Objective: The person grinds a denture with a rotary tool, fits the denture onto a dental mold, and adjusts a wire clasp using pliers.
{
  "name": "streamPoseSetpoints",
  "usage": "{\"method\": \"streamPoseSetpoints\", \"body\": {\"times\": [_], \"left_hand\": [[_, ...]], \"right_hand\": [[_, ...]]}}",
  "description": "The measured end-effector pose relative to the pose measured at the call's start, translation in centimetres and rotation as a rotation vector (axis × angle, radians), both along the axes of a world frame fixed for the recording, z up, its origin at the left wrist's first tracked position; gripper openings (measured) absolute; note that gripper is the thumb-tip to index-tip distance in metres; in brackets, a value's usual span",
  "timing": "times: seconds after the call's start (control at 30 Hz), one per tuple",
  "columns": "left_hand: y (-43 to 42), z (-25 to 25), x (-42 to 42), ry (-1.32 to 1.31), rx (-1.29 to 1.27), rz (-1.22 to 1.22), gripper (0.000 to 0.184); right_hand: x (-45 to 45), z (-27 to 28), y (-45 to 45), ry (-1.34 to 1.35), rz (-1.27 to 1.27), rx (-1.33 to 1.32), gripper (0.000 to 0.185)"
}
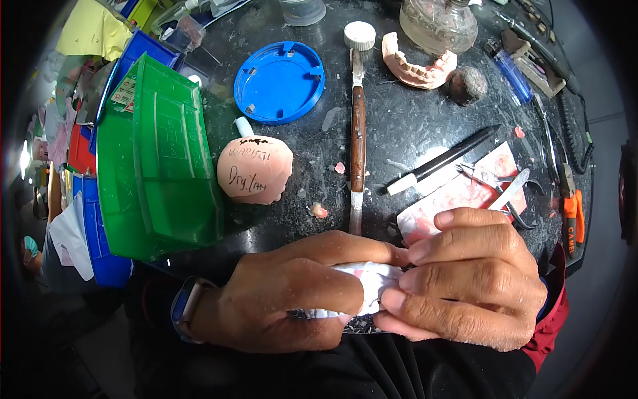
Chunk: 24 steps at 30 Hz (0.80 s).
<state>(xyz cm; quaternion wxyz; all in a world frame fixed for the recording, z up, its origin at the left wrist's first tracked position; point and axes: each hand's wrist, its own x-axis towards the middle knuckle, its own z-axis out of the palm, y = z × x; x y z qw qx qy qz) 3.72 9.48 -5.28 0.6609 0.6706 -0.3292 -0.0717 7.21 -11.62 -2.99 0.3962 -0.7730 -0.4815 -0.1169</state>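
Gripping white piece (382, 279) with left hand (292, 296) and right hand (475, 286), low in view toward 6 o'clock, just in front of dark clothing. Reaching in from 8 o'clock on the left: back up, fingers curled nearly closed around the piece. Coming from 4 o'clock on the right: fingers bent side by side, tips on the piece's 3 o'clock end. Can't tell thumb placement there, nor whether holding the metal blade (510, 190) poking out at 1 o'clock.

Looks ridged, mostly white with pinkish patches; largely hidden by fingers. See wooden-handled knife (358, 133) near at 12 o'clock on dark surface (319, 166), pink-smeared slab (425, 207) at 1, inscribed pink block (256, 174) at 10.
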Motion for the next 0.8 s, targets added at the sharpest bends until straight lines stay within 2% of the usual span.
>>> {"method": "streamPoseSetpoints", "body": {"times": [0.13, 0.23, 0.63, 0.8], "left_hand": [[0.1, 0.0, 0.2, -0.061, 0.066, -0.002, 0.03], [0.1, -0.4, -0.7, 0.11, -0.104, -0.003, 0.03], [0.0, 0.1, -0.8, 0.137, -0.068, 0.028, 0.031], [0.1, 0.2, -0.5, 0.065, -0.018, 0.021, 0.033]], "right_hand": [[0.4, 0.0, -0.1, -0.068, 0.05, 0.0, 0.022], [0.4, -0.1, 0.0, -0.088, 0.057, 0.001, 0.021], [0.5, -0.8, 0.2, -0.107, 0.071, 0.087, 0.017], [0.4, 0.1, 0.0, -0.061, 0.038, 0.037, 0.025]]}}
